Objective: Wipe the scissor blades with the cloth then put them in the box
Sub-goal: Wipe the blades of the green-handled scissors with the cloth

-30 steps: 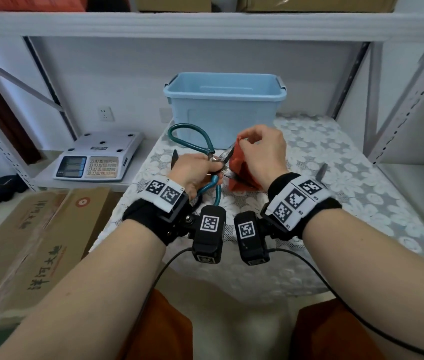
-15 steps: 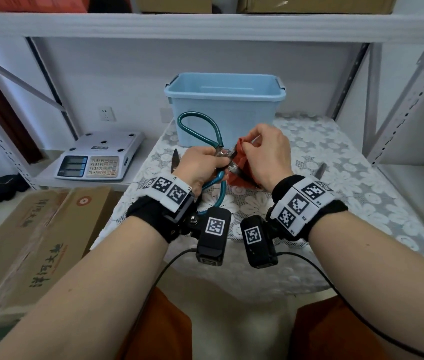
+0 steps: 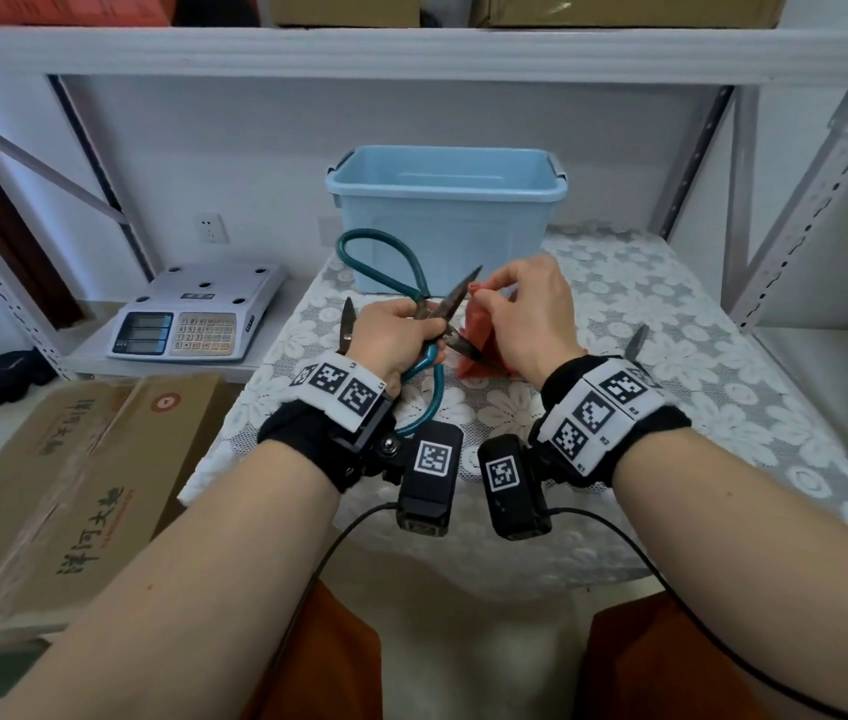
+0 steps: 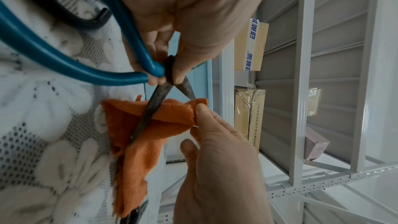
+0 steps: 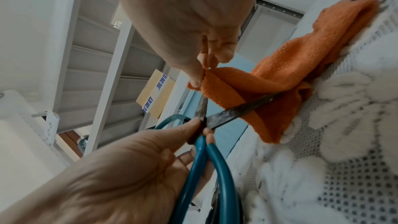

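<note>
Scissors [image 3: 455, 301] with teal loop handles are held above the lace-covered table, blades spread apart. My left hand [image 3: 395, 337] grips them at the pivot, also seen from the left wrist [image 4: 163, 76]. My right hand [image 3: 520, 309] pinches a fold of the orange cloth [image 3: 479, 332] round the upper blade near its tip, thumb and fingertips [image 5: 197, 76] together. The lower blade [image 4: 150, 108] lies across the hanging cloth [image 5: 290, 57]. The open light-blue box [image 3: 445, 220] stands just behind the hands.
Two more pairs of scissors lie on the table, one left [image 3: 346, 327] and one right [image 3: 637, 340] of my hands. A weighing scale [image 3: 198, 324] sits on a low shelf at the left, cardboard boxes [image 3: 47, 485] below it. Shelf uprights flank the table.
My right hand has slid the pinched cloth outward along the upper blade towards its tip, baring more of that blade. The left hand keeps its grip at the pivot.
</note>
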